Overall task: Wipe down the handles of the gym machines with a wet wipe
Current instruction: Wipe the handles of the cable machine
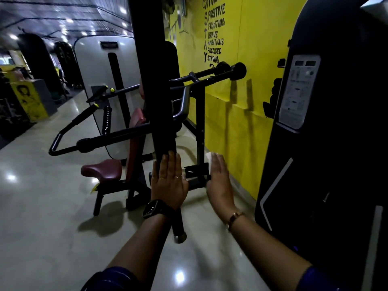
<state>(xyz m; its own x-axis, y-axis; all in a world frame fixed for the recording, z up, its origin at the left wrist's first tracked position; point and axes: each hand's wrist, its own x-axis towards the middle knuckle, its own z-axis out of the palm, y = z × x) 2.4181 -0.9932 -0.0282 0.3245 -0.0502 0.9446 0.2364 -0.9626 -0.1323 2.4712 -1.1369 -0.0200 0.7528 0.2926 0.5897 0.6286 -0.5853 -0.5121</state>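
In a gym aisle beside a yellow wall [247, 114], a long black handle [162, 122] hangs down at a slight tilt in front of the person. The left hand [168, 181] lies flat against its lower stretch, fingers straight and together, not wrapped round it. This looks like a steadying press, to keep the hanging bar from swinging away when it is rubbed. The right hand [220, 181] is just beside it, apart from the bar, also with straight fingers and its palm turned toward the handle. The wet wipe [209, 162] shows as a white crumpled edge at its fingertips, on the palm side. The hand is blurred, and whether the thumb pins the wipe is hidden. I judge that the wipe is about to meet the handle opposite the bracing palm, so the bar would sit between the two hands.

The handle is a round tube with a matt, rubbery-looking black sleeve and a dull metal end cap [179, 238] at the bottom. The wipe looks thin, soft and limp. Behind stands a machine of painted steel tubes with a padded maroon seat [101, 170], smooth like vinyl, on a glossy floor [42, 206] that mirrors the ceiling lights.
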